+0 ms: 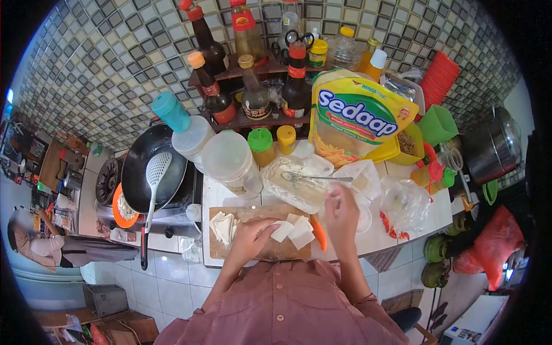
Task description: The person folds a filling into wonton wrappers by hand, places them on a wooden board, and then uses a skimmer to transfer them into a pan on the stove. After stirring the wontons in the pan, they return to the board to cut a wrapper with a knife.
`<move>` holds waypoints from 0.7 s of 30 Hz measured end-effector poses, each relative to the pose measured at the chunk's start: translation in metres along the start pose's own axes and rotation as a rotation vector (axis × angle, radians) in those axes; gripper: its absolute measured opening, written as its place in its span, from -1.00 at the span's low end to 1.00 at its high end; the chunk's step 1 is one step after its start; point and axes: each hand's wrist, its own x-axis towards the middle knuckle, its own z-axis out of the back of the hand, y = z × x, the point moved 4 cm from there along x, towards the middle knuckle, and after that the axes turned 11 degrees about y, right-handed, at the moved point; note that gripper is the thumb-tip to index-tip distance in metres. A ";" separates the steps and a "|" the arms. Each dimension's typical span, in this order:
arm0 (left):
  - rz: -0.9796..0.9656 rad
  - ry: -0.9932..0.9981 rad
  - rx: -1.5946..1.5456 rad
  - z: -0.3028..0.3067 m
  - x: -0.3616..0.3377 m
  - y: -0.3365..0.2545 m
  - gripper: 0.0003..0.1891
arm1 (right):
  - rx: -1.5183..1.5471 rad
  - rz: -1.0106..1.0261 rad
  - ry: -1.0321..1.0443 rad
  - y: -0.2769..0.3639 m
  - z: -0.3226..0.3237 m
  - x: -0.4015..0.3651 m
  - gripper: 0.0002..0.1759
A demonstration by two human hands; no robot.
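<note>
My left hand (250, 240) pinches a small white square wrapper (282, 231) between thumb and fingers over the wooden cutting board (247, 214). Beside it on the board lie a few more white wrapper squares (301, 233), and a fanned stack of wrappers (223, 226) sits at the left. My right hand (342, 214) is raised just below the handle of a metal spoon (319, 178), its fingers smeared by motion. The spoon rests across a clear plastic container (302, 192) with pale filling. An orange handle or carrot-like piece (318, 232) lies at the board's right edge.
A black wok (138, 178) with a white slotted ladle (156, 172) sits on the stove at left. Plastic jars (232, 164), a yellow Sedaap pouch (356, 118) and sauce bottles (253, 92) line the back. Red chillies (393, 229) and a clear plastic bag (405, 198) lie right.
</note>
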 end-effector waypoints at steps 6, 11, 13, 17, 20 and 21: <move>0.207 -0.091 -0.606 -0.005 -0.006 0.027 -0.77 | -0.642 -0.050 -0.177 -0.012 0.039 0.026 -0.70; 0.295 -0.129 -0.795 -0.002 -0.006 0.030 -0.75 | -0.747 -0.106 0.102 -0.050 0.027 0.045 -0.67; 0.324 -0.144 -0.841 -0.002 -0.010 0.035 -0.75 | -0.690 -0.106 0.094 -0.056 0.024 0.046 -0.68; 0.251 -0.212 -0.932 -0.002 -0.010 0.042 -0.82 | -0.664 -0.216 0.075 -0.053 0.022 0.047 -0.70; 0.216 -0.295 -1.039 -0.002 -0.010 0.040 -0.86 | -0.693 -0.245 0.098 -0.052 0.021 0.048 -0.71; 0.238 -0.348 -1.129 -0.003 -0.010 0.041 -0.86 | -0.691 -0.245 0.098 -0.048 0.021 0.048 -0.71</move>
